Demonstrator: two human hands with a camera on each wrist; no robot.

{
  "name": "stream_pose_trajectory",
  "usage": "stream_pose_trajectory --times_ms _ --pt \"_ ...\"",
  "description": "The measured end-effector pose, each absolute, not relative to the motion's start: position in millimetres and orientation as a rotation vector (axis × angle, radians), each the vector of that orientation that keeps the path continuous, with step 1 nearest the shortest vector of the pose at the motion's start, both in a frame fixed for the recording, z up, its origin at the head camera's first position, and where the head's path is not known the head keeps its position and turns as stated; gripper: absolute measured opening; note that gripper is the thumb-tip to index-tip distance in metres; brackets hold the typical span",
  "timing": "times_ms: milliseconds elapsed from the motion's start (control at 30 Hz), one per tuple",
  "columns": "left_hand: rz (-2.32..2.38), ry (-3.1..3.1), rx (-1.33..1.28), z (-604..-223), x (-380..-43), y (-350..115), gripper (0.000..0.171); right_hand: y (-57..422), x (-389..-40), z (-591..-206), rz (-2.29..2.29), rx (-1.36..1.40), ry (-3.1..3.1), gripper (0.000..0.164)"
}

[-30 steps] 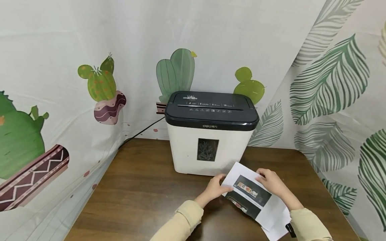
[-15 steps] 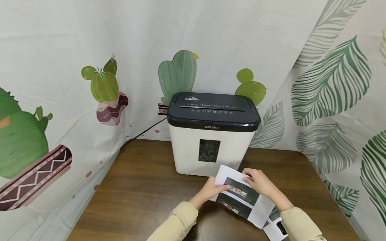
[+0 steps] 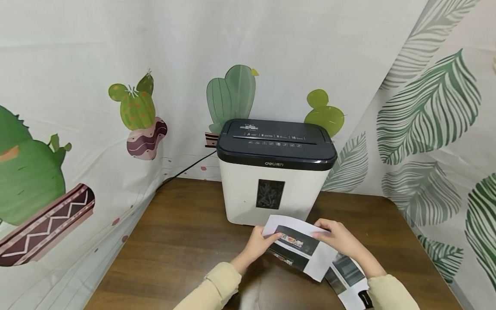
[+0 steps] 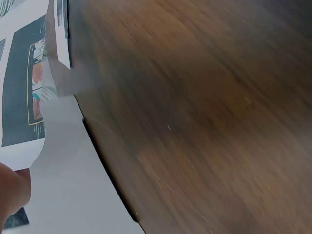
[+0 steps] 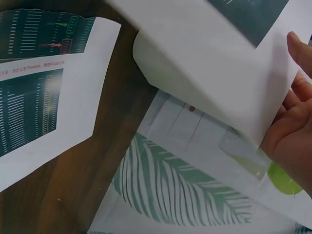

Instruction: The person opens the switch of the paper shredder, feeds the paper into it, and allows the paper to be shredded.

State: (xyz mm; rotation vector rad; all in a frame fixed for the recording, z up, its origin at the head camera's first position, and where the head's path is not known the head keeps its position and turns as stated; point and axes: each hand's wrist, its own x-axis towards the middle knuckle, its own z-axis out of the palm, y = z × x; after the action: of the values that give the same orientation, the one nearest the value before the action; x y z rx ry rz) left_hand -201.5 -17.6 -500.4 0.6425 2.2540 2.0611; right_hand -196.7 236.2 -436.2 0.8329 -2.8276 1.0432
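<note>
We hold the printed paper (image 3: 299, 246) above the worktop (image 3: 186, 224), nearer the worktop's right edge than its left; our left hand (image 3: 255, 246) pinches the paper's left side, our right hand (image 3: 341, 237) its far edge, sleeved forearms (image 3: 212, 286) slanting inward.

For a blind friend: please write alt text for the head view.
A person's left hand and right hand hold printed white paper in front of a white, dark-lidded paper shredder on a brown wooden table. More printed paper lies nearby; cactus-and-leaf-patterned white fabric hangs behind.
</note>
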Motion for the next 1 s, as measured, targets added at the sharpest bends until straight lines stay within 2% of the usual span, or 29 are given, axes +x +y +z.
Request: stream_pose_trajectory --times_ms 200,333,567,733,900,1000 --pt "2.105 2.301 0.648 -500 -200 -36 0.016 245 -194 -443 1.098 0.794 -2.812 0.008" --pt "2.130 2.308 0.587 -495 -198 -48 0.016 249 -194 -452 1.332 0.807 -2.722 0.010" --pt "2.166 2.290 0.463 -489 -193 -64 0.016 245 -190 -473 1.927 0.831 -2.492 0.031" --pt "2.178 2.286 0.394 -486 -189 -71 0.015 230 -190 -486 2.051 0.819 -2.413 0.042" --pt "2.212 2.269 0.383 -483 -188 -73 0.015 216 -188 -489 2.105 0.672 -2.410 0.042" --pt "2.228 2.243 0.383 -485 -191 -73 0.016 210 -186 -490 2.166 0.592 -2.387 0.031"
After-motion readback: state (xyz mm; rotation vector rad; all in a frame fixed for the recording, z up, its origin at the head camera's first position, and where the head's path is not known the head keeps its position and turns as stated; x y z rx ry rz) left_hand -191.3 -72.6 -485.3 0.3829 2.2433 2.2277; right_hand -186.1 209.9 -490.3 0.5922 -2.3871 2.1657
